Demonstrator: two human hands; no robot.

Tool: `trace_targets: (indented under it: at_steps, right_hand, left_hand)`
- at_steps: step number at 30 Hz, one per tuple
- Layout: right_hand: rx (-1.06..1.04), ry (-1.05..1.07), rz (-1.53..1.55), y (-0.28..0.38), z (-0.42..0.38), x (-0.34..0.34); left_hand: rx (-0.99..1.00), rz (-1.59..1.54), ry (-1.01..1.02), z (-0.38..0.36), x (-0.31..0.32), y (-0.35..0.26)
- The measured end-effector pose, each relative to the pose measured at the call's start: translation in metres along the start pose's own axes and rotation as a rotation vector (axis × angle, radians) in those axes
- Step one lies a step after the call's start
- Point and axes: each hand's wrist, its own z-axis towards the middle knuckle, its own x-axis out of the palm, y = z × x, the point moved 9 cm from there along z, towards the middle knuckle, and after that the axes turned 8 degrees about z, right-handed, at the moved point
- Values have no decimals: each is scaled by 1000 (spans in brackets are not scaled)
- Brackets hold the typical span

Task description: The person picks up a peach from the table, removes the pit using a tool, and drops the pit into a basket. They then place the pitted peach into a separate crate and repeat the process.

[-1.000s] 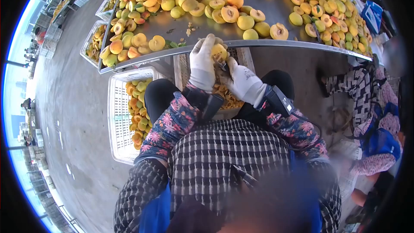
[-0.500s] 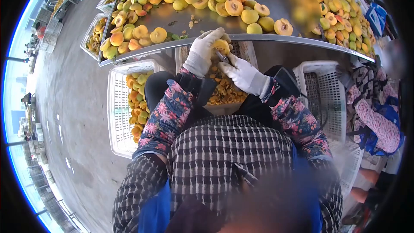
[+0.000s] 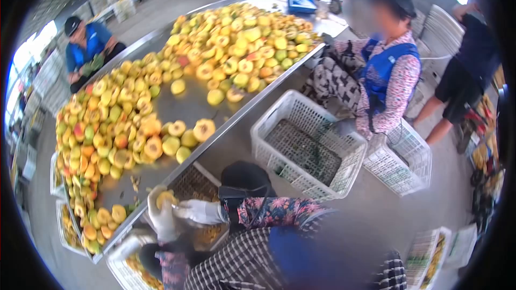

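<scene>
At the near edge of the metal table, my left hand (image 3: 162,217), in a white glove, is closed around a yellow-orange fruit half (image 3: 166,199). My right hand (image 3: 198,211), also gloved, meets the fruit from the right with its fingers closed on a small tool that is mostly hidden and blurred. Below both hands is a crate (image 3: 198,185) with cut fruit pieces in it. Heaped fruit (image 3: 118,113), much of it halved, lies on the table (image 3: 185,108) beyond my hands.
A co-worker (image 3: 387,70) in a blue vest sits at the right beside a white crate (image 3: 309,142). Another person (image 3: 86,48) sits across the table. Someone in dark clothes (image 3: 467,59) stands at the far right. More white crates (image 3: 398,164) stand on the floor.
The camera view has swung to the right and up, so more of the table and the co-workers show. My hands still hold the fruit and tool together, now lower left in view.
</scene>
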Motion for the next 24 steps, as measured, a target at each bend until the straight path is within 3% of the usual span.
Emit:
trace_targets:
  at_steps: [3,5,6,8,11,14,21,24]
  right_hand:
    - [62,33,47,16,-21,8]
    - [103,10,23,11,-20,-1]
    - [-45,-21,6,6,-8,-8]
    - [-83,-43,64,2,5,-17]
    - [112,-53,356,-9,-4,-9]
    - [101,-59,181,-19,3,-19]
    - [138,-45,260,-16,0,-12]
    - [30,-8,130,-12,9,-27]
  left_hand:
    - [-27,-195,157,-3,11,-12]
    - [-44,-160,3,-8,13,-21]
    - [8,11,6,-7,8,-15]
    - [49,218,-54,3,-2,1]
    - [-23,157,-35,-3,-3,20]
    - [-82,89,-40,-9,-7,26]
    - [-142,141,-93,-9,-9,26]
    - [12,405,-112,0,-9,0]
